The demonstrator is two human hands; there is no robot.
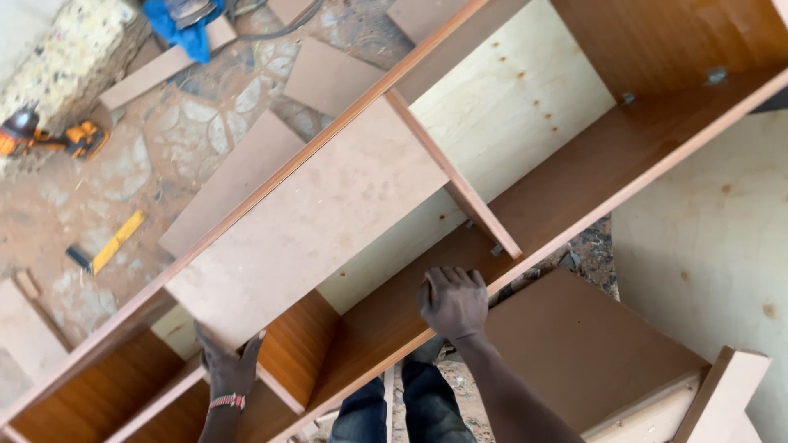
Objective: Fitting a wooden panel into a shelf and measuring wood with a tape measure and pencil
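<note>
A long wooden cabinet lies over a dusty patterned floor. The left hand grips its shelf board; the right hand clasps the side panel's edge. A power tool lies at ten o'clock.

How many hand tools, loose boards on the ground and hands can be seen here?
Power tools: 1, the orange one at the left edge.
Yellow-handled tools: 1 on the ground.
Loose boards on the ground, left of the cabinet frame: 4 in plain view.
Hands: 2, left hand and right hand, both on the frame.
Total: 8.
</note>
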